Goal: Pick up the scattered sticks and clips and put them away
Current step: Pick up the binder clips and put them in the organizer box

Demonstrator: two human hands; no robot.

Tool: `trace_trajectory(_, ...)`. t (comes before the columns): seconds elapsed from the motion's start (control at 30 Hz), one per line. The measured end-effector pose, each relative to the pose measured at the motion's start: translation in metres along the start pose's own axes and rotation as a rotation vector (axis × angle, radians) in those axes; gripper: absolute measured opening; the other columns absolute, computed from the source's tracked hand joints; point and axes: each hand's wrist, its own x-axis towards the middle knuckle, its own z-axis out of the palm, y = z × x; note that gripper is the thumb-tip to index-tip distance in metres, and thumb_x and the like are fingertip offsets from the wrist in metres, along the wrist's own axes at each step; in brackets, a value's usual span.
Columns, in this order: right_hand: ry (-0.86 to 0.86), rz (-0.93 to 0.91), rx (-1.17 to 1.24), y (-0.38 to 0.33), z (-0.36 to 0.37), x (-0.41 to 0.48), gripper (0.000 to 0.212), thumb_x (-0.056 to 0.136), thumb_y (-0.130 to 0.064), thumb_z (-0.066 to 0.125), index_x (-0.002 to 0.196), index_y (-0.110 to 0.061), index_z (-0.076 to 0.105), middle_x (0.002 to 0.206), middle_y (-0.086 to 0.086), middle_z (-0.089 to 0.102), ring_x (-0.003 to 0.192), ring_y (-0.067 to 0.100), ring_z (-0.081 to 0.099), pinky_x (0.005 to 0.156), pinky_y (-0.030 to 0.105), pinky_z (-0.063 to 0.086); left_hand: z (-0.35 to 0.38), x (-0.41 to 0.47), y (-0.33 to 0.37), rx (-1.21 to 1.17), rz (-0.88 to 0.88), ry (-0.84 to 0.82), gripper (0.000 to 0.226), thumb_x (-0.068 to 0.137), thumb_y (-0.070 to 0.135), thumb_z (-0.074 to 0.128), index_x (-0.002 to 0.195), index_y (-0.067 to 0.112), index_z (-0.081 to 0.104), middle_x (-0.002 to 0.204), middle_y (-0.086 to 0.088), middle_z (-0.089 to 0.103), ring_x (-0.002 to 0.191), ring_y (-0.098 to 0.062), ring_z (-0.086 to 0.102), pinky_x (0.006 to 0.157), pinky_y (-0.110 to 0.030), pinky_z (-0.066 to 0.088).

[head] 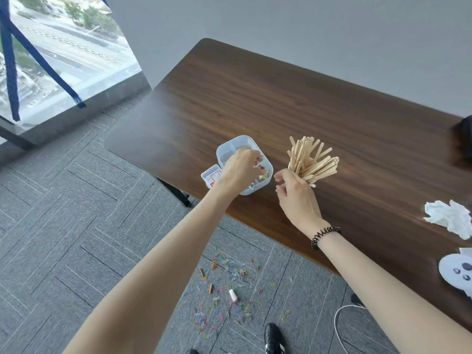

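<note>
A clear plastic organizer box (231, 146) with compartments stands near the front left corner of the dark wooden table (281, 98). My left hand (238, 172) hovers over its near compartment, fingertips pinched on what looks like a paper clip (260, 157); colourful clips lie inside under the hand. My right hand (297, 198), just right of the box, grips the lower end of a fanned bundle of wooden sticks (313, 160) held above the table. Many coloured paper clips (224, 290) lie scattered on the carpet below the table's edge.
A small clear box with a red label (213, 176) sits against the organizer's left side. Crumpled tissue (449, 218) and a white controller (457, 273) lie at the table's right. On the floor are a small white bottle (233, 295), a white cable (338, 325) and my shoe (274, 338).
</note>
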Motion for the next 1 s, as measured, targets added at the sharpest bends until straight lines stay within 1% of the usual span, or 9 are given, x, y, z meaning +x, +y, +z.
trace_trajectory(0.13, 0.034, 0.025, 0.063, -0.007, 0.003, 0.013, 0.010, 0.093, -0.012, 0.056, 0.103, -0.013, 0.058, 0.095, 0.000, 0.066, 0.076, 0.013, 0.065, 0.065, 0.032, 0.057, -0.014, -0.008, -0.005, 0.076, 0.028, 0.065, 0.026, 0.089, 0.023, 0.065, 0.105, 0.006, 0.052, 0.093, -0.008, 0.062, 0.074, -0.031, 0.061, 0.059, -0.037, 0.047)
trace_trajectory(0.23, 0.041, 0.158, 0.368, -0.019, -0.001, 0.026, 0.011, 0.091, -0.014, 0.060, 0.102, -0.012, 0.063, 0.083, 0.002, 0.068, 0.063, 0.007, 0.066, 0.054, 0.030, 0.058, -0.023, -0.020, -0.008, 0.100, 0.058, 0.100, 0.036, 0.089, 0.029, 0.065, 0.106, 0.009, 0.040, 0.069, -0.003, 0.057, 0.054, -0.027, 0.052, 0.054, -0.036, 0.046)
trace_trajectory(0.37, -0.060, 0.129, 0.584, -0.033, -0.012, 0.036, 0.015, 0.083, -0.011, 0.071, 0.097, -0.013, 0.068, 0.089, 0.001, 0.068, 0.068, 0.014, 0.068, 0.054, 0.031, 0.056, -0.023, -0.033, -0.016, 0.027, 0.057, 0.055, 0.038, 0.086, 0.019, 0.065, 0.105, 0.011, 0.034, 0.069, -0.004, 0.060, 0.053, -0.024, 0.055, 0.050, -0.034, 0.043)
trace_trajectory(0.47, -0.106, 0.048, 0.529, -0.043, -0.013, 0.036, 0.016, 0.078, -0.013, 0.076, 0.092, -0.018, 0.071, 0.086, -0.006, 0.068, 0.067, 0.017, 0.064, 0.056, 0.032, 0.056, -0.021, -0.039, -0.019, 0.031, 0.062, -0.011, 0.036, 0.085, 0.016, 0.062, 0.102, 0.014, 0.031, 0.068, -0.001, 0.059, 0.053, -0.015, 0.055, 0.044, -0.026, 0.037)
trace_trajectory(0.57, -0.102, 0.014, 0.491, -0.048, -0.011, 0.036, 0.009, 0.078, -0.012, 0.075, 0.085, -0.018, 0.073, 0.078, -0.011, 0.067, 0.065, 0.016, 0.063, 0.058, 0.033, 0.056, -0.017, -0.042, -0.021, -0.021, 0.100, -0.065, 0.040, 0.083, 0.014, 0.064, 0.098, 0.018, 0.027, 0.067, -0.003, 0.060, 0.059, -0.021, 0.060, 0.052, -0.036, 0.048)
trace_trajectory(0.67, -0.083, -0.060, 0.375, -0.043, -0.009, 0.038, 0.003, 0.083, -0.011, 0.070, 0.083, -0.013, 0.068, 0.079, -0.010, 0.062, 0.069, 0.012, 0.063, 0.059, 0.032, 0.056, -0.018, -0.041, -0.025, -0.105, 0.088, -0.139, 0.038, 0.082, 0.004, 0.057, 0.098, 0.018, 0.026, 0.067, -0.008, 0.060, 0.056, -0.021, 0.058, 0.055, -0.040, 0.049)
trace_trajectory(0.77, -0.105, -0.094, 0.284, -0.036, -0.011, 0.040, 0.009, 0.087, -0.011, 0.065, 0.089, -0.016, 0.058, 0.086, -0.007, 0.061, 0.072, 0.009, 0.064, 0.057, 0.027, 0.055, -0.023, -0.039, -0.027, -0.180, 0.055, -0.203, 0.034, 0.084, -0.003, 0.045, 0.099, 0.019, 0.024, 0.074, -0.017, 0.059, 0.050, -0.017, 0.050, 0.054, -0.043, 0.049)
trace_trajectory(0.87, -0.131, -0.107, 0.267, -0.036, -0.010, 0.042, 0.015, 0.084, -0.010, 0.068, 0.093, -0.019, 0.059, 0.088, -0.008, 0.063, 0.075, 0.007, 0.063, 0.057, 0.022, 0.054, -0.022, -0.037, -0.025, -0.210, 0.064, -0.253, 0.034, 0.086, -0.004, 0.042, 0.102, 0.020, 0.023, 0.082, -0.023, 0.059, 0.058, -0.022, 0.049, 0.055, -0.045, 0.049)
trace_trajectory(1.0, -0.080, -0.131, 0.216, -0.035, -0.007, 0.043, 0.010, 0.084, -0.010, 0.066, 0.086, -0.019, 0.063, 0.083, -0.011, 0.061, 0.069, 0.008, 0.062, 0.059, 0.023, 0.050, -0.019, -0.034, -0.019, -0.254, 0.050, -0.295, 0.036, 0.086, -0.005, 0.046, 0.104, 0.016, 0.023, 0.087, -0.017, 0.062, 0.062, -0.013, 0.050, 0.048, -0.017, 0.042)
